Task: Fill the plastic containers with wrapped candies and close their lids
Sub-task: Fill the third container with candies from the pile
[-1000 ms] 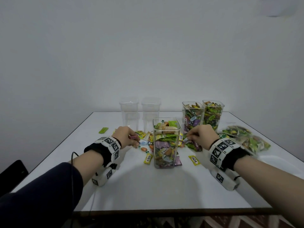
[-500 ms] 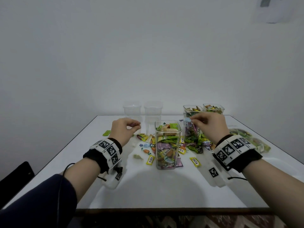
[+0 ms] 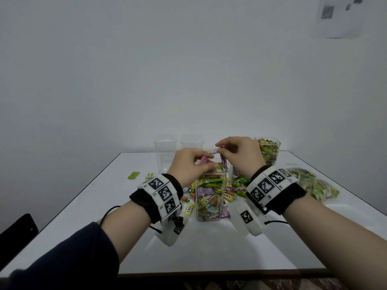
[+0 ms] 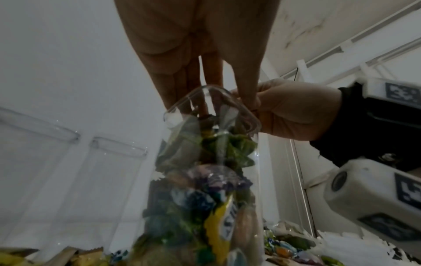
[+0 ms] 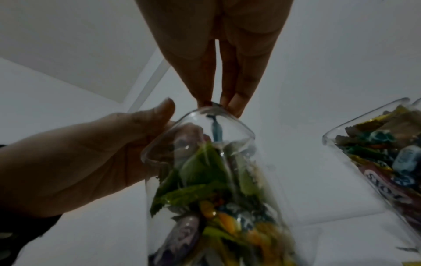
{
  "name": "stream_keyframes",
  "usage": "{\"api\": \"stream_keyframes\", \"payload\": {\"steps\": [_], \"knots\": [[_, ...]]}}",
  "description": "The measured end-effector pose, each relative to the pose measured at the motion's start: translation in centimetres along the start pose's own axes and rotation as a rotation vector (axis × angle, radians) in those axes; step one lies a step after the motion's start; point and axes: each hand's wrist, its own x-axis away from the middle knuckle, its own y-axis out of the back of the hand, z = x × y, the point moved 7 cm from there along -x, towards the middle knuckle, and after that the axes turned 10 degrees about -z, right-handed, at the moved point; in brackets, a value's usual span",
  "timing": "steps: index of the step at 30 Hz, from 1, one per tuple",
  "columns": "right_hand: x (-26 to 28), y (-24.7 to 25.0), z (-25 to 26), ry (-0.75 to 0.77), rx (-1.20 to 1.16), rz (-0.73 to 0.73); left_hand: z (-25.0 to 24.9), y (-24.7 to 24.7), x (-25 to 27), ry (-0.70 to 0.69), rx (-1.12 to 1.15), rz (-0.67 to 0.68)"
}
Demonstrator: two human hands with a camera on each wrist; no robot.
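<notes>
- Your jar (image 3: 211, 197) looks like clear, shiny plastic, smooth all over.
- Your candies (image 3: 209, 190) have shiny, crinkly wrappers.
- Your table (image 3: 209, 248) is white, smooth and a bit glossy.
- Your wristbands (image 3: 272, 190) look like soft black cloth with hard white plastic blocks.

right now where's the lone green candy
In the head view, the green candy lies alone on the table's left side, left of the left hand.
</notes>
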Motion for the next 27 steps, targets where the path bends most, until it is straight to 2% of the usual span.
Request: {"api": "stream_keyframes", "payload": {"steps": [2,5,12,15,19,21,24,27], "knots": [[0.2,-0.6,-0.2,-0.026,-0.035,0.042,0.5,-0.3,0.5,0.0,-0.034,0.044],[0.6,-1.2,-0.3,-0.032,-0.049,0.092,1.0,0.5,0.3,-0.015,-0.066,-0.009],[0.2,-2.0,-0.2,-0.069,-0.112,0.054,2.2,0.6,-0.7,0.072,-0.148,0.031],[0.1,-2.4,-0.1,-0.087,-0.131,0.087,1.9,0.6,-0.8,0.069,-0.116,0.011],[-0.1,-1.1,-0.5,-0.062,-0.13,0.056,1.6,1.2,-0.6,0.041,-0.093,-0.037],[-0.2,-0.8,-0.6,-0.038,-0.086,0.109,1.3,1.3,-0.6,-0.001,-0.121,-0.018],[0.1,-1.6,-0.9,0.007,0.05,0.287,0.7,0.4,-0.6,-0.057,-0.198,0.116],[0.8,-2.6,-1.3,0.035,0.122,0.43,1.0,-0.4,-0.6,-0.022,-0.222,0.207]]}}
